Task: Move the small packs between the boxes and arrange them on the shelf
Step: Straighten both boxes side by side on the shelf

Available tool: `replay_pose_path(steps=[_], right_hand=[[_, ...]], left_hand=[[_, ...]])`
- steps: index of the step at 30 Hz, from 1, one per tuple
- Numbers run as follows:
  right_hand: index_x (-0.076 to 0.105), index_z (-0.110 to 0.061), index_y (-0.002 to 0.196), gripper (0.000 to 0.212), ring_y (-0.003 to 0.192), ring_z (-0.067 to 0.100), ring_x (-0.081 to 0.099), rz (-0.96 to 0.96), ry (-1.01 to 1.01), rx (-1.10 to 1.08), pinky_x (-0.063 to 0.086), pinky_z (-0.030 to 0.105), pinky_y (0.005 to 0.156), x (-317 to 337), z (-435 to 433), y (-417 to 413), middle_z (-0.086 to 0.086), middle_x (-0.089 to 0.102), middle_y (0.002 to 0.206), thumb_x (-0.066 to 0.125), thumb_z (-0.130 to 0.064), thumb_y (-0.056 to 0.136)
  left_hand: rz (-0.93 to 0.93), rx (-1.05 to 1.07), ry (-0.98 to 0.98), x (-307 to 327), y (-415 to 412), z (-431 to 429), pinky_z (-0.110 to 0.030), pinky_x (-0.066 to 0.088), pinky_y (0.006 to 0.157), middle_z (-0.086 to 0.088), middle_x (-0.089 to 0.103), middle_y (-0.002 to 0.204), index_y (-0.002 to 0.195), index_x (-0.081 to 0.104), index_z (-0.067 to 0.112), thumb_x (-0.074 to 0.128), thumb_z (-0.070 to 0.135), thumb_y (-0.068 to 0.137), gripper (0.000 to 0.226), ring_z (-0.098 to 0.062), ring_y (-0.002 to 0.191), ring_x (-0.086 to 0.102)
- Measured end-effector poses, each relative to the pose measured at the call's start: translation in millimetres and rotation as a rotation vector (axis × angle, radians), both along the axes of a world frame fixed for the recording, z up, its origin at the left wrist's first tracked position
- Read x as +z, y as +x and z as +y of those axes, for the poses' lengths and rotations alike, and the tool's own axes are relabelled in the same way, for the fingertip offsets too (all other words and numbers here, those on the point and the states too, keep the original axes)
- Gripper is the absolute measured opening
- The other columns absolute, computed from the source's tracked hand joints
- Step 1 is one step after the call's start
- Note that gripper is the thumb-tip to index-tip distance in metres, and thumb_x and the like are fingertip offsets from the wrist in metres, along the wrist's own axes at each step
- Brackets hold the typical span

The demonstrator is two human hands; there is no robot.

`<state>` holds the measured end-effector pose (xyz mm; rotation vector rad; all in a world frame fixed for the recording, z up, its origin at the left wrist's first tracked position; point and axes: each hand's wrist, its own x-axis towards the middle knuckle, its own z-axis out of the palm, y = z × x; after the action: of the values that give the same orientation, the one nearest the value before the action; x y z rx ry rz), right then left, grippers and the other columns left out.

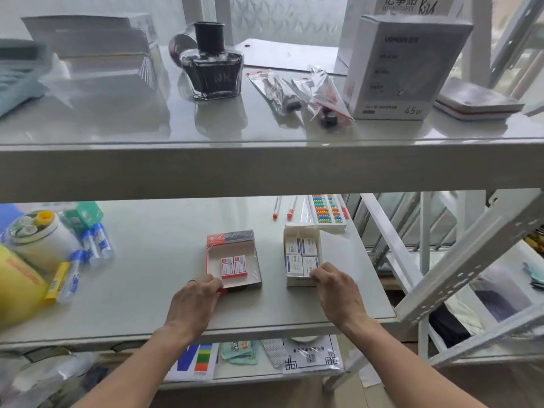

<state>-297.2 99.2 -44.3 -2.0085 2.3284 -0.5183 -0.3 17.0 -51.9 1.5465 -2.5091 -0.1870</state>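
Observation:
Two open boxes sit on the middle shelf (164, 290). The red box (256, 278) on the left holds two small red-and-white packs (234, 267) lying side by side. The white box (294, 282) on the right is filled with several small white-and-blue packs (300, 254). My left hand (197, 301) grips the near left corner of the red box. My right hand (335, 290) rests on the near edge of the white box, fingertips touching the nearest pack; whether it pinches that pack is hidden.
Glue sticks (94, 248), a white tub (38, 240) and a yellow package (17, 287) crowd the left of the middle shelf. Red pens (276, 207) and an abacus (328, 213) lie behind the boxes. The upper shelf holds an ink bottle (213, 66) and a charger box (403, 69).

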Motion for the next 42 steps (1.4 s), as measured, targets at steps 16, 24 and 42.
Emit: replay_pose_path(steps=[16,24,42], right_hand=[[0.070,-0.018,0.088,0.021,0.067,0.031,0.064,-0.021,-0.016,-0.026,0.050,0.035,0.057,-3.9,-6.1,5.9,0.002,0.066,0.086,0.060,-0.001,0.089],[0.071,-0.017,0.089,0.020,0.067,0.031,0.064,-0.027,-0.014,-0.027,0.051,0.036,0.058,-2.0,-5.4,7.1,0.002,0.066,0.086,0.059,-0.001,0.090],[0.070,-0.016,0.105,0.022,0.074,0.035,0.067,0.005,-0.030,-0.008,0.055,0.039,0.059,10.3,5.1,10.4,0.001,0.070,0.110,0.061,-0.004,0.089]], left_hand=[[0.011,0.019,-0.006,-3.6,7.3,-3.6,-0.033,0.054,0.066,0.004,0.068,0.098,0.098,0.064,0.021,0.055,0.024,0.098,0.010,-0.022,0.088,0.063],[0.030,0.010,-0.016,-5.5,5.1,-5.3,-0.038,0.058,0.066,0.002,0.069,0.097,0.097,0.065,0.020,0.057,0.026,0.097,0.009,-0.023,0.085,0.065],[-0.002,0.005,-0.051,-1.4,5.5,2.1,-0.036,0.059,0.061,0.002,0.067,0.103,0.105,0.064,0.021,0.072,0.020,0.086,0.020,-0.024,0.082,0.068]])
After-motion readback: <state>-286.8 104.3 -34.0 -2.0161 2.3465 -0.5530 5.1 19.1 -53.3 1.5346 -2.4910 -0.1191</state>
